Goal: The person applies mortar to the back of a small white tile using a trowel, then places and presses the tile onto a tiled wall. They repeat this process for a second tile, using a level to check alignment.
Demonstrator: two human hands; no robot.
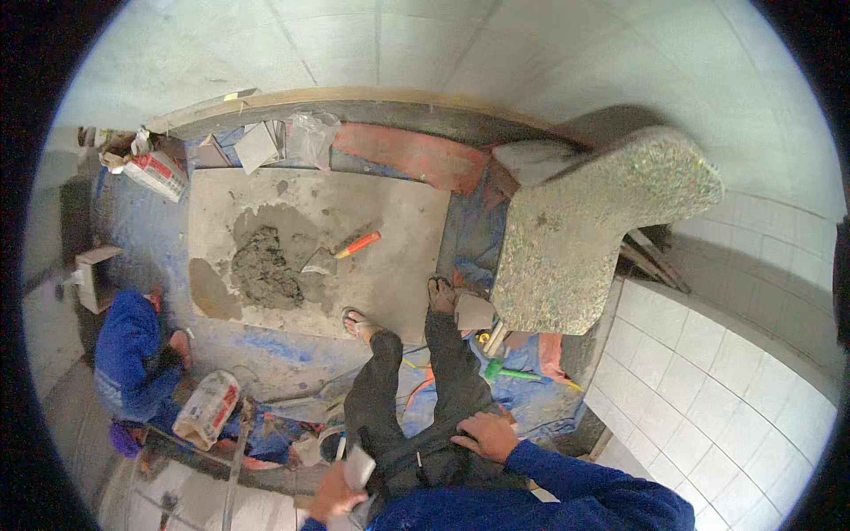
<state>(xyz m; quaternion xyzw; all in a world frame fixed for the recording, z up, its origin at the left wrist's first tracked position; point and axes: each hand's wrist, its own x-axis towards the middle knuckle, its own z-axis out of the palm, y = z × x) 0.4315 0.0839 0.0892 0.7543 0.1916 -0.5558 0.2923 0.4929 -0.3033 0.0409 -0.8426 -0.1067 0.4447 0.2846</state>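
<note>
Low in the picture my left hand [331,497] is closed around a small pale flat piece [359,467] with straight edges; its exact kind does not show. My right hand [489,435] rests on my right thigh, fingers laid over the dark trousers, with nothing seen in it. Ahead of my feet is a large grey board [403,212]. On it sits a heap of wet mortar [270,265], left of the middle. A trowel with an orange handle [359,245] lies at the right side of this heap, its blade on the smeared mortar.
At the left crouches another person in blue [128,354], near a white and red bag [208,409]. Tile pieces [257,147] stand behind the board. A speckled slab [558,248] rises at the right, beside a white tiled ledge [708,372]. A green-handled tool [513,373] lies near my right leg.
</note>
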